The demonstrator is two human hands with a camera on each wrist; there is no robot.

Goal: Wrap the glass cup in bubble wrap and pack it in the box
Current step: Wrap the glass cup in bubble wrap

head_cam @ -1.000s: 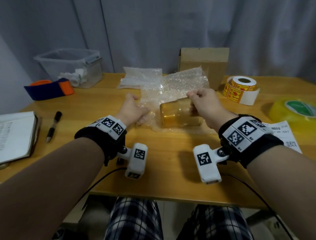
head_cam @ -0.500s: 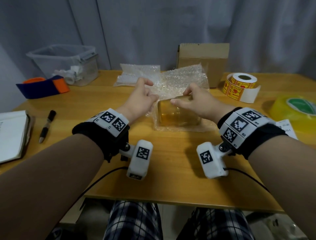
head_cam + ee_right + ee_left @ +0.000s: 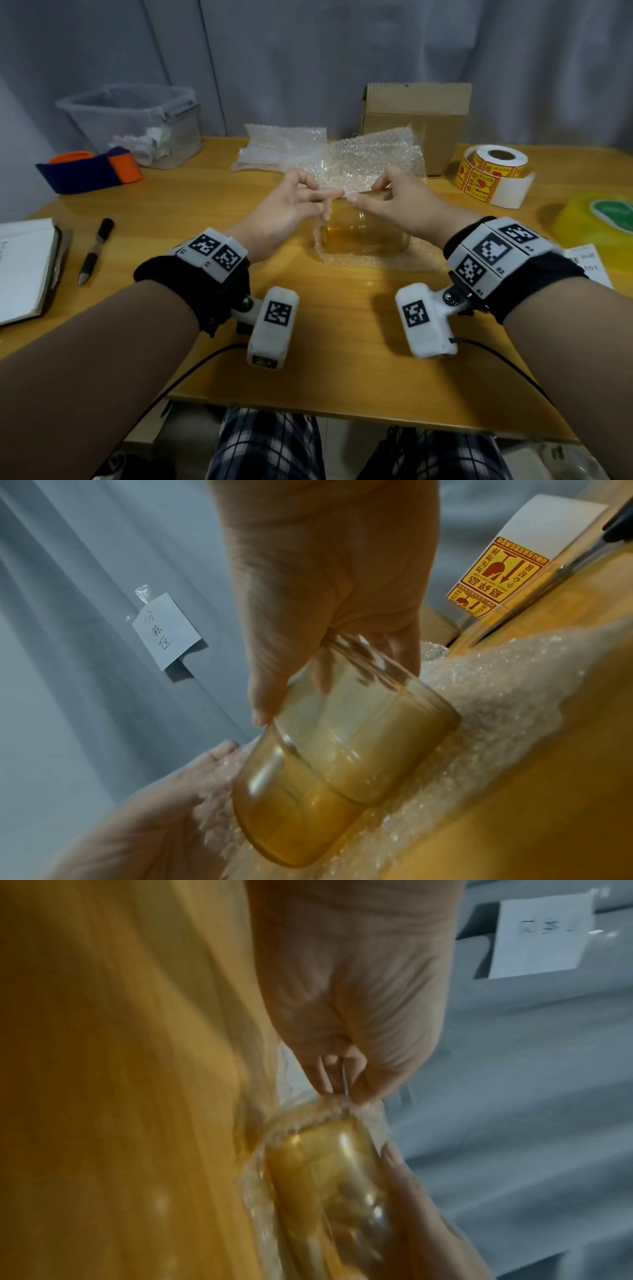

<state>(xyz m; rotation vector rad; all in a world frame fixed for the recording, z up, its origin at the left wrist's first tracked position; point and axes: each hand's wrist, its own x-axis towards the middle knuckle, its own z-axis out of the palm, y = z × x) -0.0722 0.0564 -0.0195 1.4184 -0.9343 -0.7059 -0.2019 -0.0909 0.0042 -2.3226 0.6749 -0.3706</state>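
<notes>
An amber glass cup (image 3: 366,236) lies on its side on a sheet of bubble wrap (image 3: 373,161) in the middle of the table. My left hand (image 3: 322,193) pinches the sheet's left edge and holds it up over the cup's left end; the left wrist view shows this pinch (image 3: 342,1091) just above the cup (image 3: 325,1177). From above, my right hand (image 3: 364,193) holds the cup (image 3: 342,750), thumb at the near rim and fingers behind the glass. The cardboard box (image 3: 416,120) stands behind the wrap at the back of the table.
More bubble wrap (image 3: 281,144) lies at the back left of the sheet. A clear bin (image 3: 137,120) and a blue-orange band (image 3: 89,169) are far left, a pen (image 3: 94,250) and notebook (image 3: 24,267) near left. A sticker roll (image 3: 493,168) and yellow tape (image 3: 599,222) sit right.
My left hand has come up from the table beside the cup and now pinches the wrap's edge above it. My right hand has shifted on top of the cup.
</notes>
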